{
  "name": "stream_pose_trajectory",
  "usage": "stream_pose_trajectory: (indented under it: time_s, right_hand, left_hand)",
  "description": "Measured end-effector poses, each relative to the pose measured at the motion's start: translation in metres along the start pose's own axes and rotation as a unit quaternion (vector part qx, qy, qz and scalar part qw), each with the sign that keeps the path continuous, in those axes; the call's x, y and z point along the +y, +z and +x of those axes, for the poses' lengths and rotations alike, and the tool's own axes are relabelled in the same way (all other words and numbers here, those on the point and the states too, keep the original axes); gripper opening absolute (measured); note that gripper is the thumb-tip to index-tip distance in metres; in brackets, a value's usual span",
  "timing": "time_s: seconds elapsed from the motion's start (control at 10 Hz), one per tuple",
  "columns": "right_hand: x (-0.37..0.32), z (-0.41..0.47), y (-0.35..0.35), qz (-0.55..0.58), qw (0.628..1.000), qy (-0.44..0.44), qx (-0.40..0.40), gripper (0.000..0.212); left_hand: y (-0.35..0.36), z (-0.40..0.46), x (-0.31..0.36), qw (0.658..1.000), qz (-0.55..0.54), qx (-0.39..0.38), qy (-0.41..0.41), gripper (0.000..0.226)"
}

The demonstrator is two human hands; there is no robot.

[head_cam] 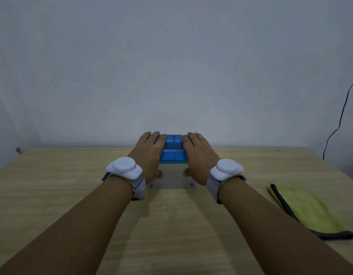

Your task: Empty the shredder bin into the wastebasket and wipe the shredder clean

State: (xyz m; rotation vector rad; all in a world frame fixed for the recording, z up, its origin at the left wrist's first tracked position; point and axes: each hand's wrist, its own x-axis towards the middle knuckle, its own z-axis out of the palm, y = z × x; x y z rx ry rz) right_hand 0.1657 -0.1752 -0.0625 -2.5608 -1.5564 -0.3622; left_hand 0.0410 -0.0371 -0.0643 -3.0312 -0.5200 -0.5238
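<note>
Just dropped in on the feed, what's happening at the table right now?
A person has both hands on a small shredder with a blue top and a clear bin, standing on a wooden table near the wall. The left hand and the right hand cup its two ends, fingers over the blue top and thumbs against the clear part below. It sits on the table, not yet lifted. A folded yellow-green cloth lies untouched to the right. No wastebasket is in view.

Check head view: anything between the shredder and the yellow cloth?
Only the right hand, gripping the shredder; past its wrist, bare table up to the yellow cloth.
</note>
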Motion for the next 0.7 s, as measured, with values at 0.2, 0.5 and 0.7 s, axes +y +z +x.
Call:
stream_pose_trajectory:
  time_s: [0.2, 0.5, 0.7]
  right_hand:
    - [0.001, 0.003, 0.002, -0.012, 1.000, -0.003, 0.003, 0.116]
    - [0.000, -0.003, -0.035, 0.039, 0.999, -0.022, -0.029, 0.121]
    - [-0.004, -0.003, -0.088, 0.060, 0.996, -0.022, 0.065, 0.102]
  left_hand:
    - [0.004, 0.004, -0.003, 1.000, 0.010, -0.001, 0.005, 0.126]
    - [-0.030, 0.001, -0.006, 0.999, -0.028, -0.013, 0.012, 0.109]
    - [-0.078, 0.001, -0.007, 0.998, -0.045, 0.053, 0.000, 0.095]
